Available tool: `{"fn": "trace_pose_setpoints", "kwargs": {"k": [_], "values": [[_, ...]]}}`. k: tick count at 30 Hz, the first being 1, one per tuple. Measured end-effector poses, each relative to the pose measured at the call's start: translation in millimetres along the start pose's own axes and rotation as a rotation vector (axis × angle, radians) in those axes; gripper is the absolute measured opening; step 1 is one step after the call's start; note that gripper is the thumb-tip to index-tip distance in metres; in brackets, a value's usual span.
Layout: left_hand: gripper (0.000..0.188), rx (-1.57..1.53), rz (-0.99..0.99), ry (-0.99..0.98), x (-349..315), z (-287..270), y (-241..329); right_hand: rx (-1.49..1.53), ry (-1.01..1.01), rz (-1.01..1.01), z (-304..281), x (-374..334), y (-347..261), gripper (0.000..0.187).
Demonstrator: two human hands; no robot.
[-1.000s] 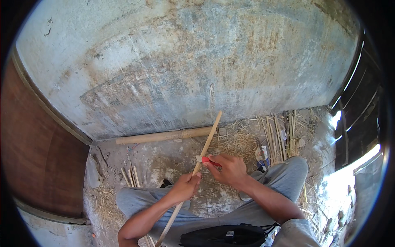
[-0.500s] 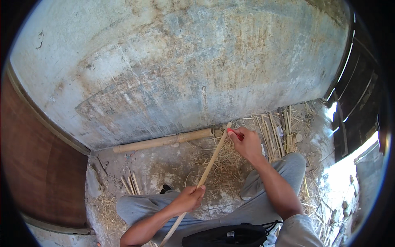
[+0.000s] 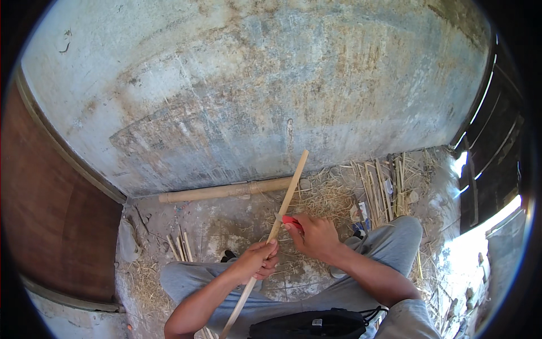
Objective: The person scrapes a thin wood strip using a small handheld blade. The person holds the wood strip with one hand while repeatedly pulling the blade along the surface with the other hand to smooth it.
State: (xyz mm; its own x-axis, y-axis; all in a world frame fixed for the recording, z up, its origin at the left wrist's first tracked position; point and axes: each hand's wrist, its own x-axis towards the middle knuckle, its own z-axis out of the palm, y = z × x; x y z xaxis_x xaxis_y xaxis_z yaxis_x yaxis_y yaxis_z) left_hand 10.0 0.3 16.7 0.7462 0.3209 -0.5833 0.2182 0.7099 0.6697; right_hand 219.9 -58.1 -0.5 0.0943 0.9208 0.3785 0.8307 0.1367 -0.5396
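Observation:
A long, pale bamboo strip (image 3: 293, 186) slants from my lap up toward the wall. My left hand (image 3: 259, 263) is closed around it near its middle, above my crossed legs. In my right hand (image 3: 316, 238) is a red-handled knife (image 3: 292, 222), gripped by the fingers. Its short blade lies against the strip a little above my left hand. The strip's far end sticks out free past the knife, and its lower end runs down across my grey trousers.
A thick bamboo pole (image 3: 212, 193) lies along the foot of the stained wall (image 3: 243, 101). Split bamboo sticks (image 3: 384, 189) and shavings (image 3: 322, 198) cover the floor at right. More short sticks (image 3: 179, 247) lean by my left knee. A black pouch (image 3: 310, 324) rests on my lap.
My right hand has drawn the knife down the strip, from near its far end to just above my left hand. The left hand keeps its grip in nearly the same place.

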Motion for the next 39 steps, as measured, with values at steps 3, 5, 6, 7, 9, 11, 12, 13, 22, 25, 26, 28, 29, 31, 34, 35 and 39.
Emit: {"fn": "trace_pose_setpoints", "kwargs": {"k": [3,5,6,7,9,11,12,13,22,25,26,28,29,31,34,35,39], "values": [[0.039,0.008,0.012,0.001,-0.3,3.6,1.3,-0.033,0.01,-0.04,-1.2,0.0,2.1,0.029],[0.039,0.01,0.01,0.008,0.8,5.7,1.7,-0.039,0.034,-0.058,-0.8,-0.1,3.2,0.028],[0.039,0.043,0.011,0.029,1.7,6.3,1.9,-0.046,0.057,-0.08,-0.5,0.0,3.8,0.027],[0.039,0.075,0.012,0.05,1.9,7.1,1.8,-0.045,0.056,-0.079,-2.4,0.6,3.6,0.027],[0.039,0.107,0.04,0.068,2.2,7.7,-1.8,-0.031,0.079,-0.122,-6.7,2.0,2.4,0.025],[0.039,0.145,0.065,0.079,2.6,9.8,-4.4,-0.028,0.109,-0.137,-6.4,0.5,4.1,0.025],[0.039,0.157,0.079,0.103,0.8,12.4,-5.1,-0.023,0.139,-0.156,-6.2,-0.1,4.9,0.024],[0.038,0.169,0.092,0.127,-0.7,13.5,-5.4,-0.023,0.139,-0.153,-4.9,0.0,4.9,0.024],[0.037,0.228,0.113,0.229,-1.4,15.1,-6.6,-0.055,0.193,-0.136,-4.0,5.4,4.7,0.027],[0.037,0.225,0.101,0.223,-1.5,13.4,-7.7,-0.069,0.169,-0.134,-1.7,7.2,12.3,0.027],[0.037,0.225,0.101,0.223,-1.7,15.0,-7.5,-0.055,0.194,-0.134,-1.3,7.3,11.4,0.026],[0.037,0.28,0.141,0.249,-2.8,18.9,-6.2,-0.042,0.22,-0.133,-1.2,7.5,11.4,0.026],[0.037,0.282,0.141,0.249,-3.0,18.8,-6.4,-0.032,0.224,-0.137,-1.0,8.1,12.5,0.026],[0.037,0.268,0.152,0.229,-3.1,18.1,-7.0,-0.023,0.231,-0.139,-1.3,8.4,13.0,0.026],[0.037,0.219,0.113,0.219,-4.8,19.5,-4.9,-0.027,0.246,-0.146,-0.6,8.9,12.9,0.025],[0.037,0.222,0.112,0.219,-4.4,19.2,-4.9,-0.027,0.237,-0.143,1.2,9.3,14.2,0.025],[0.036,0.206,0.097,0.207,-2.9,18.6,-4.8,-0.029,0.233,-0.113,1.8,9.5,13.8,0.026]]}}
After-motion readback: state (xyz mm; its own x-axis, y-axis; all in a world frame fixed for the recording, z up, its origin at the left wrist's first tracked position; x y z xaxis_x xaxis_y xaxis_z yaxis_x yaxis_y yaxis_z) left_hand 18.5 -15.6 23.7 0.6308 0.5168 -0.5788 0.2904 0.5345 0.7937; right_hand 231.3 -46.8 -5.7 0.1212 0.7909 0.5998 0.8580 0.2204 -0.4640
